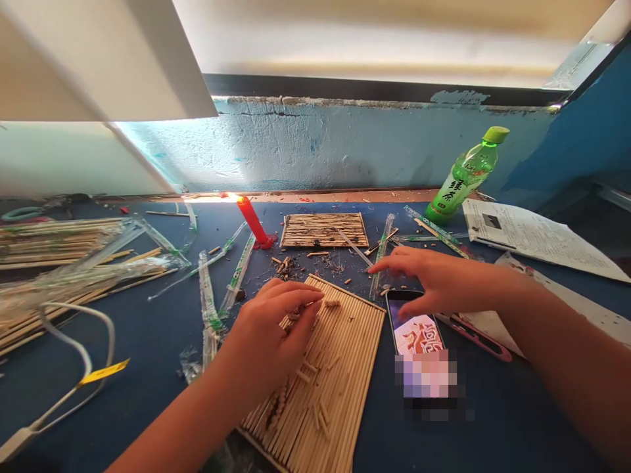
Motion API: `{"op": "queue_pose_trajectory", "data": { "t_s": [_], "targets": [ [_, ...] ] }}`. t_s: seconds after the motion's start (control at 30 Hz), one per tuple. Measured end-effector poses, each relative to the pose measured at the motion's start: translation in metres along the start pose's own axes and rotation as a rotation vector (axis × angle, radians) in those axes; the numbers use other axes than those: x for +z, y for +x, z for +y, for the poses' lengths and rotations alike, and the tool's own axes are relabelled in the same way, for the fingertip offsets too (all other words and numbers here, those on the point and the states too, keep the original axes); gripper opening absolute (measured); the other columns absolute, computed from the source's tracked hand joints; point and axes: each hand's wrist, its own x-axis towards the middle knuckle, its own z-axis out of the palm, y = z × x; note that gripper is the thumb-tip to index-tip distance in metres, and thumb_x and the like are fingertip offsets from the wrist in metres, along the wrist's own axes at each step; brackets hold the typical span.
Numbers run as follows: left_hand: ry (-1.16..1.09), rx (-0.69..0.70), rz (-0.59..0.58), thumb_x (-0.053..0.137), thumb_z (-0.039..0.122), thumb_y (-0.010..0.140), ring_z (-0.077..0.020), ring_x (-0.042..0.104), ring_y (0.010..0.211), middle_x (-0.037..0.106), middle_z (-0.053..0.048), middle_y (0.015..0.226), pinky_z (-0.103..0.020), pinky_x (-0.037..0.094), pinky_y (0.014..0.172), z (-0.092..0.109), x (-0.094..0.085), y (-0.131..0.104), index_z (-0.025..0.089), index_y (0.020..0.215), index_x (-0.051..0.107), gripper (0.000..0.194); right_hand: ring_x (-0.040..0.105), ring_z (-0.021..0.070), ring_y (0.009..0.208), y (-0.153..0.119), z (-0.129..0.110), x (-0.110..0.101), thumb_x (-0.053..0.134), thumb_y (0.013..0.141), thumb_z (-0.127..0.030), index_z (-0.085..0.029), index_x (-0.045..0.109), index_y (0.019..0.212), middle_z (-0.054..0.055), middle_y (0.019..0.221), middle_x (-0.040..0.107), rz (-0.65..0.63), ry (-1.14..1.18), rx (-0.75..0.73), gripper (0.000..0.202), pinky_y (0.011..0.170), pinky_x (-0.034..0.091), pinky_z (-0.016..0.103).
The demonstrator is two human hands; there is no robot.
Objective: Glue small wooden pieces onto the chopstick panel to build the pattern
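Note:
A board of pale sticks laid side by side (340, 368) lies in front of me, with short cut stick pieces (323, 417) scattered on it. Over its upper left part is my left hand (276, 322), thumb and fingers pinched together; what they hold, if anything, is hidden. A small cluster of short pieces (332, 303) sits just right of its fingertips. My right hand (419, 279) hovers above the top of a phone (419, 335) showing a red character, its thumb and fingers apart. Near its fingertips is a thin pale strip (355, 248) over the table.
A lit red candle (250, 220) stands behind the board, beside a smaller stick panel (324, 230) with dark marks. A green bottle (463, 177) and papers (542, 236) are at the back right. Bundled sticks (59, 243) and a white cable (111, 328) lie left.

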Motion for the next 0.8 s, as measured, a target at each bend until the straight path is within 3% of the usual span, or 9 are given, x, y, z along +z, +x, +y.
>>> {"op": "queue_pose_trajectory", "data": {
  "t_s": [0.1,0.47,0.63,0.8],
  "targets": [
    [0.001,-0.008,-0.004,0.058,0.025,0.092,-0.0229,0.064,0.095,0.073,-0.007,0.102,-0.042,0.049,0.089,0.001,0.0,-0.001,0.019,0.099,0.074,0.019,0.058,0.0241,0.096,-0.002,0.007,0.003,0.078,0.069,-0.05,-0.035,0.049,0.139,0.005,0.116,0.059,-0.053,0.025,0.014,0.078,0.079,0.046,0.034],
    [-0.012,0.006,0.002,0.058,0.025,0.092,-0.0227,0.064,0.094,0.074,-0.005,0.102,-0.044,0.047,0.094,0.002,-0.001,-0.002,0.022,0.098,0.073,0.017,0.057,0.0235,0.097,0.001,0.006,0.006,0.074,0.071,-0.056,-0.031,0.051,0.137,0.005,0.113,0.061,-0.046,0.027,-0.005,0.074,0.08,0.045,0.033],
    [-0.01,-0.008,0.029,0.059,0.025,0.091,-0.0227,0.065,0.094,0.074,-0.005,0.102,-0.043,0.048,0.091,0.001,-0.005,-0.001,0.022,0.1,0.073,0.018,0.057,0.0205,0.092,0.0,-0.007,0.004,0.062,0.085,-0.053,-0.027,0.06,0.125,0.005,0.103,0.062,0.044,0.003,-0.055,0.048,0.079,0.043,0.033],
    [0.011,-0.019,0.07,0.06,0.023,0.09,-0.0215,0.064,0.095,0.073,-0.003,0.102,-0.038,0.049,0.087,0.001,-0.007,0.0,0.023,0.101,0.073,0.017,0.059,0.0133,0.081,-0.004,-0.049,0.026,0.057,0.093,-0.039,-0.027,0.065,0.11,0.001,0.102,0.062,0.044,0.073,-0.233,0.022,0.074,0.044,0.027]
  ]
}}
